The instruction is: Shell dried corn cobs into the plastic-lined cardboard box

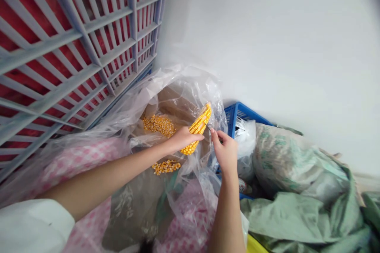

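Observation:
My left hand [184, 139] is wrapped round an ear of corn [201, 121], which tilts with its tip up and to the right. Bare pale patches show between its yellow kernels. Just right of the ear, my right hand [223, 145] is closed in a pinch; a thin dark tip [209, 128] pokes out toward the cob, the rest of it hidden by the fingers. Below both hands spreads a clear plastic bag [190, 73]. Loose corn kernels [160, 124] lie inside it in a heap, with a smaller pile [166, 167] nearer me.
Grey slatted crates [97, 67] with red contents rise on the left. A white wall [267, 39] stands ahead. To the right are a blue basket [237, 108] with plastic bags, a stuffed woven sack [291, 158] and green cloth [285, 217]. Pink checked fabric [192, 213] covers my lap area.

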`<state>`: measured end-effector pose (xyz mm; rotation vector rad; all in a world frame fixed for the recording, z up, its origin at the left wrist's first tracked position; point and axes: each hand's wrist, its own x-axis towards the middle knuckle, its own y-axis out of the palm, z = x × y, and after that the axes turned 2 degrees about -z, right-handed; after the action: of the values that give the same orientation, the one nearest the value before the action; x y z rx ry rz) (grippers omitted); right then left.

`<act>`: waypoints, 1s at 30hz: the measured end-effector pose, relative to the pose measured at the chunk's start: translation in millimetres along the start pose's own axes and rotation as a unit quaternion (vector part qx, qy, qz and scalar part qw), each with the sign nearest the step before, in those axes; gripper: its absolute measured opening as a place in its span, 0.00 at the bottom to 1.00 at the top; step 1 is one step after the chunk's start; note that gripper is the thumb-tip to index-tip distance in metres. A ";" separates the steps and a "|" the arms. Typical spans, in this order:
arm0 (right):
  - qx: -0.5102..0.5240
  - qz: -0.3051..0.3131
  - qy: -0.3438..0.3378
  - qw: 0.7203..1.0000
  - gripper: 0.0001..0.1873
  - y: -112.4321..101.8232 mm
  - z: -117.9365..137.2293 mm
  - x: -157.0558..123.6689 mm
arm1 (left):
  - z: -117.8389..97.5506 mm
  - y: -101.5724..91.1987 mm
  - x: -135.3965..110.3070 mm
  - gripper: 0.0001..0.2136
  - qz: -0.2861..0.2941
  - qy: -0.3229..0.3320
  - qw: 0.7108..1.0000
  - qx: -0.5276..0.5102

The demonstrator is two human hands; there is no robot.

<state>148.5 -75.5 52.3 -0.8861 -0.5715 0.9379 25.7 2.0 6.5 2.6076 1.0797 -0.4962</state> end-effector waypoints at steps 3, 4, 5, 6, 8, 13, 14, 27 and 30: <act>-0.060 -0.018 0.005 0.998 0.22 2.5 3.4 0.0 | 3.4 1.7 -1.3 0.09 -0.028 0.042 0.995 0.085; -0.083 -0.020 0.004 0.996 0.21 2.7 3.9 0.2 | 5.0 2.6 -2.2 0.08 -0.037 0.054 0.991 0.113; -0.099 -0.015 -0.002 0.995 0.21 2.4 4.0 0.7 | 6.7 3.8 -3.1 0.07 -0.043 0.059 0.988 0.133; -0.107 -0.007 -0.009 0.994 0.21 1.7 3.7 1.3 | 8.4 5.2 -3.9 0.08 -0.046 0.055 0.987 0.143; -0.096 0.010 -0.020 0.995 0.21 -0.4 2.0 2.8 | 10.8 8.0 -4.4 0.09 -0.037 0.033 0.990 0.132; -0.062 -0.024 0.009 0.998 0.24 -4.5 0.1 2.4 | 11.8 8.3 0.8 0.13 -0.040 0.069 0.991 0.109; -0.068 -0.034 0.015 0.997 0.23 -4.5 1.4 1.2 | 11.5 6.8 2.2 0.14 -0.059 0.075 0.988 0.123; -0.151 0.003 0.000 0.988 0.22 3.6 20.9 -8.8 | 4.2 -1.2 3.5 0.21 -0.136 0.046 0.904 0.404; -0.159 -0.008 0.000 0.987 0.22 -0.7 18.4 -8.8 | 2.2 -1.0 3.6 0.22 -0.133 0.047 0.892 0.429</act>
<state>130.6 -76.1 62.2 -1.1649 -0.7396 0.8447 26.9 4.1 2.9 3.2431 1.5210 -1.1421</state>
